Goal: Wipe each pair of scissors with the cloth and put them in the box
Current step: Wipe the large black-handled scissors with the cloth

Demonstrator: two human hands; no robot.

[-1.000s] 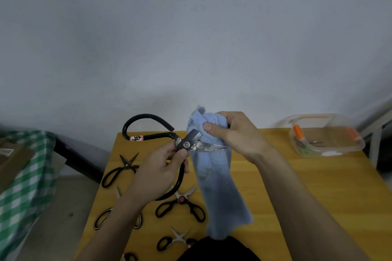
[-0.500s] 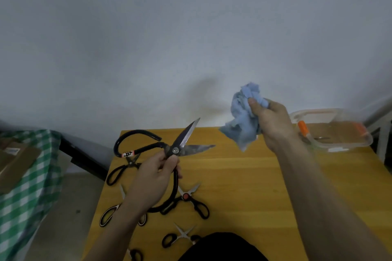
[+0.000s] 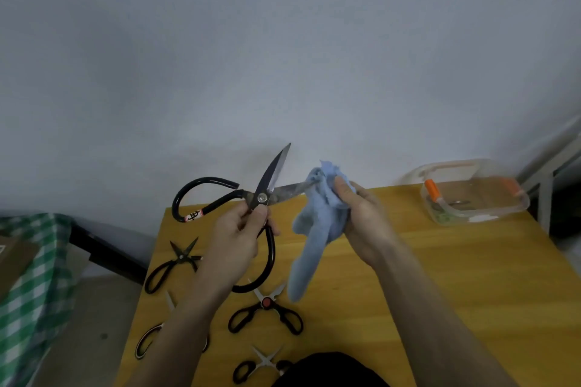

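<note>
My left hand grips large black scissors near the pivot, held above the wooden table with their blades spread apart. One blade points up; the other points right into the blue cloth. My right hand holds that cloth bunched around the tip of the right-pointing blade, and the rest of the cloth hangs down. A clear plastic box with orange clips stands at the table's far right; an orange-handled item lies inside it.
Several smaller scissors lie on the table's left part: a black pair, a pair with a red pivot, one near the front edge. A green checked cloth covers something at left. A wall rises behind.
My right hand brought the cloth back from the right onto the right-pointing blade. The left hand raised the open scissors slightly.
</note>
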